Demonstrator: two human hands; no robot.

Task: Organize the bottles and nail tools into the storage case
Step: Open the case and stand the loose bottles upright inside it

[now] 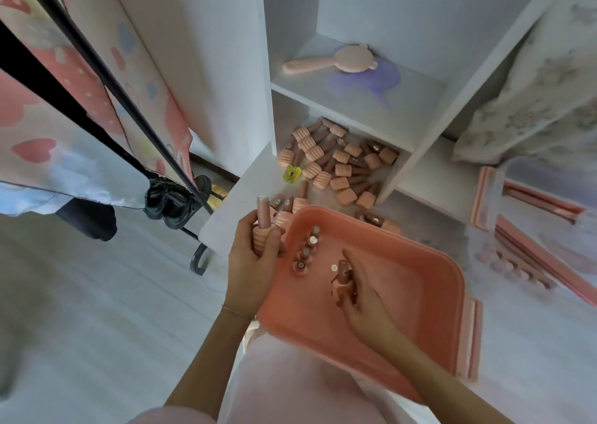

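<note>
A pink storage case (420, 294) rests on my lap, tilted. Several pink bottles (307, 252) stand in a row at its near-left corner. My left hand (252, 262) is shut on a pink bottle with a ribbed cap (263, 226), held bottom up just outside the case's left rim. Inside the case, my right hand (358, 291) grips another pink bottle (340, 278) low over the floor of the case. Many more pink bottles (339, 165) lie scattered in the bottom shelf compartment, with one yellow bottle (292, 174) among them.
A white shelf unit (355, 100) stands ahead; a pink hand mirror (326, 61) and a purple item lie on its upper shelf. A clear-lidded pink case (523, 216) lies on the floor at right. A black rack (168, 171) with hanging cloth is at left.
</note>
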